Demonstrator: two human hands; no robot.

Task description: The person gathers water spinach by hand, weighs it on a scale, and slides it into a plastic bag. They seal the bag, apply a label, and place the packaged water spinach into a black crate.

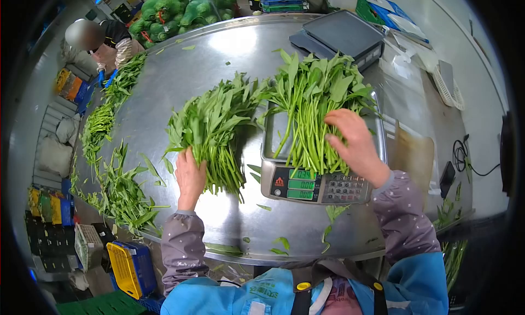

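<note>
A bunch of leafy greens that looks like water spinach (314, 112) lies on the steel pan of a digital scale (273, 175), its stems pointing toward me. My right hand (358, 142) is at the right side of these stems, thumb and fingers apart. To the left, a second bunch of the greens (210, 123) is tilted with leaves up and cut stems down over the table. My left hand (190, 175) grips its left side, the fingers partly hidden by leaves. Green digits glow on the scale's display beside its keypad.
The steel table (180, 74) carries more loose greens (123, 189) along its left edge. Another scale (342, 36) stands at the back. A co-worker (109, 47) in blue gloves handles greens at the far left. A yellow crate (124, 268) stands below on the floor.
</note>
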